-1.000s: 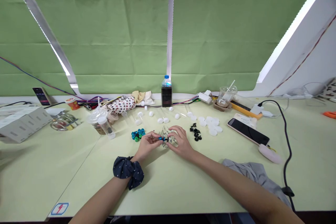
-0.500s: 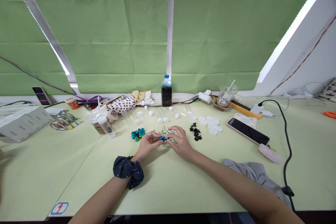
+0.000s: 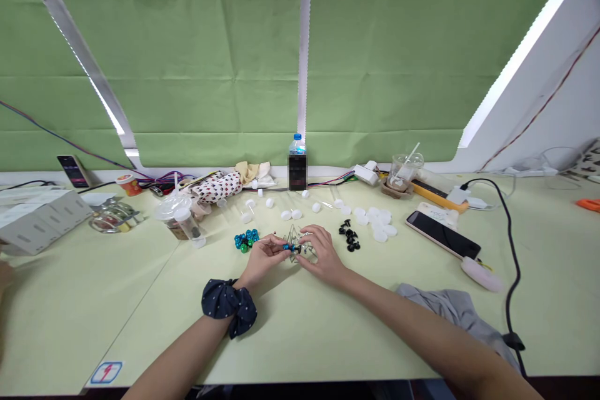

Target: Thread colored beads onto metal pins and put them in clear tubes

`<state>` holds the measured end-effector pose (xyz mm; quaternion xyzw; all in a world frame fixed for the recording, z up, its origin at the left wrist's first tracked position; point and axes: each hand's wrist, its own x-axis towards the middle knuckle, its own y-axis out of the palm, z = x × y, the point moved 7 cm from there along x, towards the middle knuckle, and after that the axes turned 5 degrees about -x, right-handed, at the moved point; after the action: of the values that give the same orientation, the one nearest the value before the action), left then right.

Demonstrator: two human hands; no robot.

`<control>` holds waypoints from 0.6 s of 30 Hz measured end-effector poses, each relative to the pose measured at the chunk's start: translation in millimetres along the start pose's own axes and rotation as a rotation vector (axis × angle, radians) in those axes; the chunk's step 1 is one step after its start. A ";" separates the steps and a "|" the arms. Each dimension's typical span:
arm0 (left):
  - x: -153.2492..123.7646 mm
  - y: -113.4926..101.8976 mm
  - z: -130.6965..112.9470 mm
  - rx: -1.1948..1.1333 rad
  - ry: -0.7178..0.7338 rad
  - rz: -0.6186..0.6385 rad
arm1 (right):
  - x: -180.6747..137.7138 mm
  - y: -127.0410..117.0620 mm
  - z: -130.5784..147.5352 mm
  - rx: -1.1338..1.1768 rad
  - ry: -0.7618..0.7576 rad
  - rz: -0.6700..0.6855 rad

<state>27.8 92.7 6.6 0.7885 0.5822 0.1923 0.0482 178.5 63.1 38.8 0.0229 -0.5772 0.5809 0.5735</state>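
Pinched in my left hand [image 3: 263,257] is a small shiny blue piece [image 3: 288,247], with a black cap-like part [image 3: 298,249] at its right end. My right hand [image 3: 327,257] is just to the right of it, thumb and fingers apart, and no object shows between them. Under and behind my fingertips lies a pile of thin metal pins or wires [image 3: 294,234], partly hidden by the hands. Left of the pile sits a cluster of shiny blue and green balls [image 3: 246,239]. Several black caps with stems [image 3: 350,236] lie right of my right hand.
White round discs [image 3: 377,219] and clear tubes with white caps [image 3: 294,214] lie farther back. A lidded plastic cup [image 3: 172,209] stands left, a water bottle [image 3: 297,165] at the back. To the right are a phone [image 3: 443,233], a black cable [image 3: 512,256] and grey cloth [image 3: 450,309].
My right thumb and fingers have spread and come off the small piece, leaving its black end in sight. My left hand stays where it was.
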 end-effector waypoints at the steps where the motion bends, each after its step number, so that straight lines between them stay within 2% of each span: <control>1: 0.1 0.0 0.1 -0.003 -0.003 0.001 | -0.2 0.4 -0.2 0.000 -0.001 -0.001; 18: -0.4 -0.7 1.8 0.008 -0.020 -0.007 | -0.5 0.0 2.1 -0.022 -0.020 0.010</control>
<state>27.7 92.9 4.6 0.7886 0.5852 0.1819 0.0518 177.3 61.3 39.2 0.0195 -0.5892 0.5773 0.5650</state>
